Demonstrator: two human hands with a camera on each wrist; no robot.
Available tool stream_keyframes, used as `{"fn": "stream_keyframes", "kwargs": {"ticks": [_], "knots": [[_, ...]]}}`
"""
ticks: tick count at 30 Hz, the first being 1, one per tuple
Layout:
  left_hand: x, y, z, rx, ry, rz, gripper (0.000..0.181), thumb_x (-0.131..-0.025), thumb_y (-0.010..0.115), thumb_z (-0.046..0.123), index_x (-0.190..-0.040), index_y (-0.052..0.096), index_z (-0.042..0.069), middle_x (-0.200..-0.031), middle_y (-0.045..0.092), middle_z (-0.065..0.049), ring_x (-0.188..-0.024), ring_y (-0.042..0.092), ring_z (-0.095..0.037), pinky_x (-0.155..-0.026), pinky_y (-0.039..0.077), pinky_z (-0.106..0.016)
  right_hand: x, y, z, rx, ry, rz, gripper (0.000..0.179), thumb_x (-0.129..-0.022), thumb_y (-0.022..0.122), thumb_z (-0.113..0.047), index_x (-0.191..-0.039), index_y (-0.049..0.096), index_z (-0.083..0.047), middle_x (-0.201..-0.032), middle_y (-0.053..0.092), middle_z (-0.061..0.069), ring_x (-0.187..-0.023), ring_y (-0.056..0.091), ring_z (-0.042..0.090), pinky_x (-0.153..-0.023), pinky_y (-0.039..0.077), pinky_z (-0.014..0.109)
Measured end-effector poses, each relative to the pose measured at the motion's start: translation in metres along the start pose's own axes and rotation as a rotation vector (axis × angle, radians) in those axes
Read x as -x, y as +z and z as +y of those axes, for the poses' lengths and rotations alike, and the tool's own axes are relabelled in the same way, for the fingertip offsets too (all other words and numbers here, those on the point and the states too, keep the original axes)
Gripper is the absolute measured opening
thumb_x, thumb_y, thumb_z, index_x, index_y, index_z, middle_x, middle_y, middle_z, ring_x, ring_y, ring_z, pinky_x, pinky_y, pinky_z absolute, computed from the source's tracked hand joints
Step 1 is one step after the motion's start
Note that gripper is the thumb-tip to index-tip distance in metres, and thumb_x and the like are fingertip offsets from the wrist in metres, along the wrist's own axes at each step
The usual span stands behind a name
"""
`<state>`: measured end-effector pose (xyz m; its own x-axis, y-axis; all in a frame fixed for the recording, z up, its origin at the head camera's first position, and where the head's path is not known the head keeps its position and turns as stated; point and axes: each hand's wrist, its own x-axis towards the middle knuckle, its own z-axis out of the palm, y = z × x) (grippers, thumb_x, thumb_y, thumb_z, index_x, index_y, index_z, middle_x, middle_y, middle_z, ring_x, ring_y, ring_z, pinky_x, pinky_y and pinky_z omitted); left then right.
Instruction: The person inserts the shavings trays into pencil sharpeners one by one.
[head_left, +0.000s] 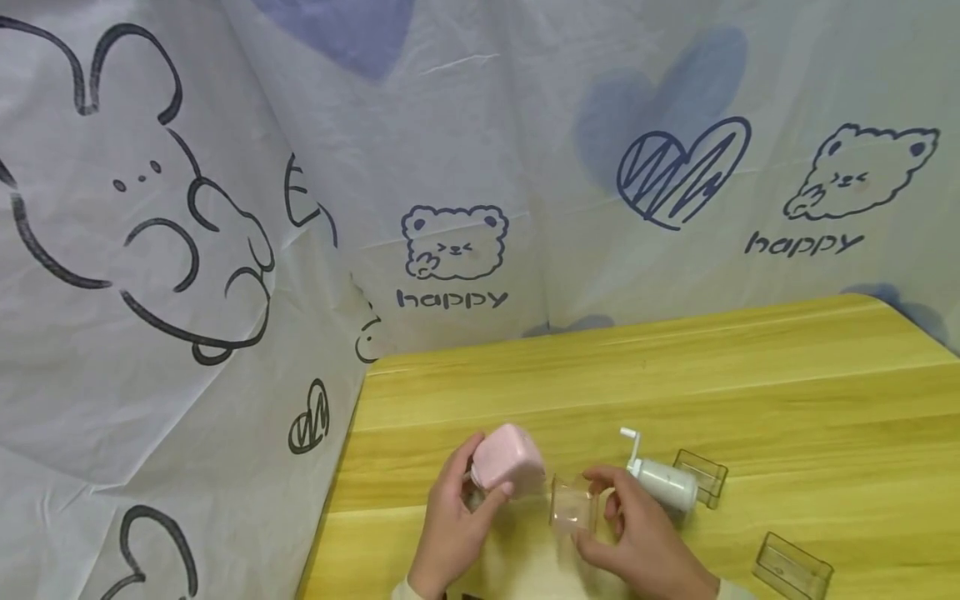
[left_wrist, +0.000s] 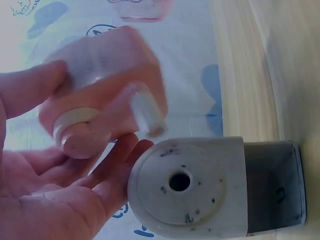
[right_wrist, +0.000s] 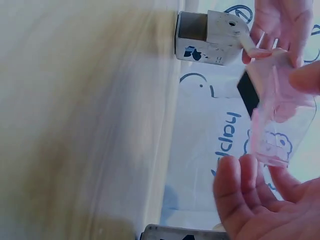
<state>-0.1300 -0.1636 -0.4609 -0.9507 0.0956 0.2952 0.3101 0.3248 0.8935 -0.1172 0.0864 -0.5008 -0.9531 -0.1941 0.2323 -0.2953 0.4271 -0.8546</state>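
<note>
My left hand [head_left: 453, 521] holds a pink pencil sharpener [head_left: 510, 457] between thumb and fingers, tipped over. Its crank handle [left_wrist: 147, 110] points toward the camera in the left wrist view, and a dark opening [right_wrist: 248, 95] shows in the right wrist view. With thumb and fingertips, my right hand [head_left: 641, 537] grips a clear pinkish drawer [head_left: 573, 506] just right of the sharpener. The right wrist view has the drawer [right_wrist: 280, 137] overlapping the sharpener; whether they touch I cannot tell.
Right of my right hand lies a white cylinder with a crank [head_left: 667, 486]. Near it are two brownish clear drawers, one behind [head_left: 708, 479] and another [head_left: 792, 567] closer to me. A white sharpener body [left_wrist: 187, 187] with a hole stands close to my left hand.
</note>
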Motion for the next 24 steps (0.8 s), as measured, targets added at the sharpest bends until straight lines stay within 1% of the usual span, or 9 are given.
{"fn": "stream_keyframes", "kwargs": {"ticks": [4, 7, 8, 11, 13, 15, 16, 20, 24], "knots": [[0.0008, -0.0009, 0.0005, -0.122, 0.041, -0.064, 0.068, -0.092, 0.078, 0.019, -0.150, 0.048, 0.004, -0.142, 0.059, -0.011, -0.122, 0.059, -0.028, -0.102, 0.052, -0.044, 0.0000, -0.0007, -0.0021, -0.022, -0.047, 0.057, 0.067, -0.074, 0.090, -0.016, -0.134, 0.058, -0.014, -0.115, 0.059, -0.004, -0.088, 0.056, 0.013, -0.066, 0.053, 0.025], [0.0026, -0.0009, 0.0004, -0.210, 0.069, -0.097, 0.067, -0.091, 0.079, 0.020, -0.149, 0.050, 0.004, -0.139, 0.062, -0.008, -0.122, 0.058, -0.028, -0.104, 0.049, -0.051, -0.0004, -0.0010, -0.0021, 0.002, -0.054, 0.057, 0.068, -0.074, 0.089, -0.016, -0.135, 0.059, -0.012, -0.119, 0.064, -0.002, -0.094, 0.059, 0.012, -0.072, 0.056, 0.028], [0.0032, -0.0009, 0.0003, -0.239, 0.073, -0.107, 0.065, -0.091, 0.080, 0.021, -0.148, 0.051, 0.005, -0.138, 0.063, -0.007, -0.121, 0.057, -0.027, -0.103, 0.049, -0.052, -0.0005, -0.0008, -0.0019, 0.012, -0.049, 0.048, 0.069, -0.074, 0.090, -0.016, -0.135, 0.059, -0.011, -0.120, 0.065, -0.001, -0.094, 0.060, 0.013, -0.074, 0.056, 0.028], [0.0047, -0.0015, -0.0005, -0.289, 0.082, -0.142, 0.062, -0.089, 0.081, 0.020, -0.143, 0.055, 0.005, -0.133, 0.066, -0.005, -0.119, 0.057, -0.027, -0.107, 0.041, -0.057, -0.0006, -0.0002, -0.0002, 0.061, -0.033, 0.016, 0.072, -0.072, 0.090, -0.017, -0.136, 0.059, -0.008, -0.119, 0.067, -0.003, -0.097, 0.061, 0.013, -0.079, 0.056, 0.030], [0.0053, -0.0022, -0.0014, -0.303, 0.093, -0.177, 0.061, -0.089, 0.082, 0.019, -0.141, 0.055, 0.004, -0.134, 0.067, -0.005, -0.120, 0.059, -0.028, -0.112, 0.032, -0.061, -0.0007, 0.0001, 0.0010, 0.097, -0.033, 0.001, 0.072, -0.071, 0.090, -0.018, -0.136, 0.060, -0.008, -0.119, 0.067, -0.005, -0.098, 0.061, 0.013, -0.079, 0.055, 0.031], [0.0055, -0.0023, -0.0031, -0.311, 0.124, -0.203, 0.060, -0.088, 0.082, 0.017, -0.140, 0.055, 0.003, -0.134, 0.067, -0.008, -0.122, 0.061, -0.027, -0.115, 0.022, -0.065, -0.0009, -0.0009, 0.0013, 0.131, -0.045, -0.016, 0.072, -0.071, 0.090, -0.020, -0.135, 0.060, -0.008, -0.117, 0.067, -0.006, -0.098, 0.060, 0.014, -0.078, 0.054, 0.031], [0.0056, -0.0023, -0.0041, -0.320, 0.142, -0.215, 0.061, -0.087, 0.083, 0.016, -0.139, 0.056, 0.002, -0.134, 0.067, -0.009, -0.121, 0.063, -0.026, -0.116, 0.019, -0.066, -0.0007, -0.0017, 0.0011, 0.145, -0.049, -0.028, 0.072, -0.071, 0.090, -0.021, -0.135, 0.060, -0.007, -0.117, 0.067, -0.006, -0.098, 0.061, 0.014, -0.078, 0.054, 0.032], [0.0070, -0.0015, -0.0065, -0.367, 0.205, -0.245, 0.060, -0.083, 0.085, 0.014, -0.136, 0.058, 0.001, -0.132, 0.068, -0.009, -0.120, 0.065, -0.024, -0.117, 0.013, -0.063, -0.0007, -0.0053, 0.0002, 0.186, -0.045, -0.102, 0.073, -0.070, 0.090, -0.022, -0.135, 0.060, -0.007, -0.119, 0.066, -0.004, -0.101, 0.061, 0.016, -0.083, 0.056, 0.036], [0.0091, -0.0009, -0.0047, -0.399, 0.190, -0.290, 0.060, -0.083, 0.084, 0.017, -0.136, 0.059, 0.003, -0.131, 0.069, -0.005, -0.121, 0.064, -0.021, -0.120, 0.006, -0.060, -0.0009, -0.0073, 0.0008, 0.218, -0.012, -0.172, 0.073, -0.072, 0.090, -0.027, -0.135, 0.060, -0.009, -0.120, 0.067, -0.003, -0.104, 0.063, 0.017, -0.088, 0.056, 0.041]]}}
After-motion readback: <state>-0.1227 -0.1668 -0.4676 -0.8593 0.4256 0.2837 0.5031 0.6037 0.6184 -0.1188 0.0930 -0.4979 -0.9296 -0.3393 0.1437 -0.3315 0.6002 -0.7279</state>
